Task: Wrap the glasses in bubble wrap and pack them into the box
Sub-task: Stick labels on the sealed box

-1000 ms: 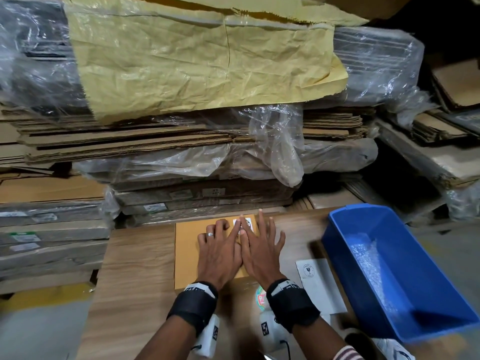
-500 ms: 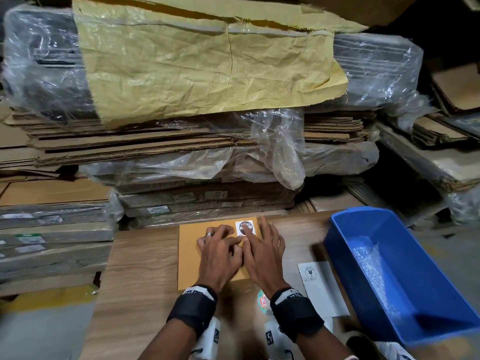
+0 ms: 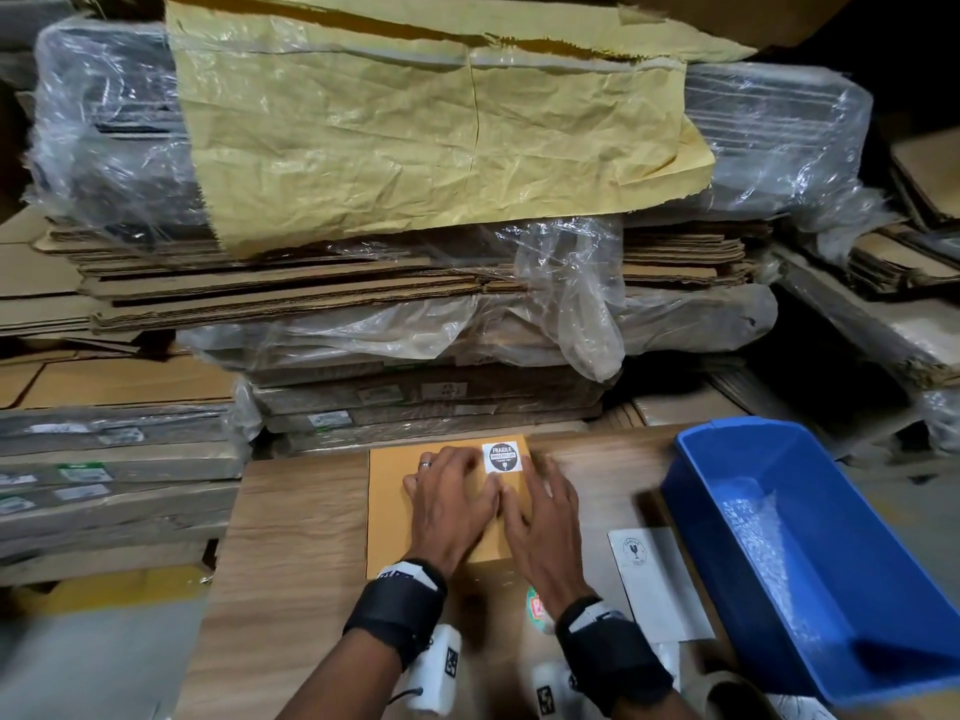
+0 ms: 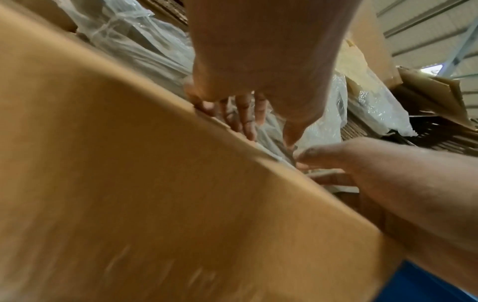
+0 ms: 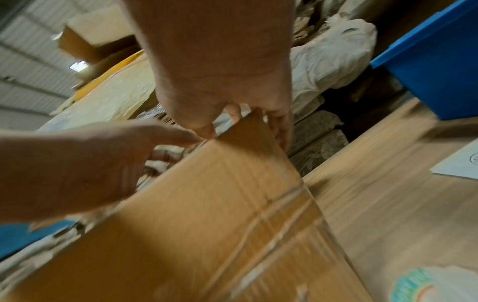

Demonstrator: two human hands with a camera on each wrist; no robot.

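A closed brown cardboard box [image 3: 389, 491] lies on the wooden table [image 3: 291, 563], with a black and white FRAGILE sticker [image 3: 502, 456] near its far right corner. My left hand [image 3: 452, 491], ring on one finger, rests on the lid just left of the sticker. My right hand [image 3: 540, 506] lies beside it with spread fingers reaching over the box's right edge. In the right wrist view its fingers [image 5: 282, 126] drape past the box corner [image 5: 248, 126]. No glasses are visible. Bubble wrap [image 3: 753, 543] lies in the blue bin.
A blue plastic bin [image 3: 909, 563] stands at the table's right. A white sticker sheet [image 3: 654, 579] lies between it and the box. Plastic-wrapped stacks of flat cardboard [image 3: 363, 293] crowd the table's far edge.
Both hands have slid back off the sticker, which now shows fully. My right hand has shifted toward the box's right edge.
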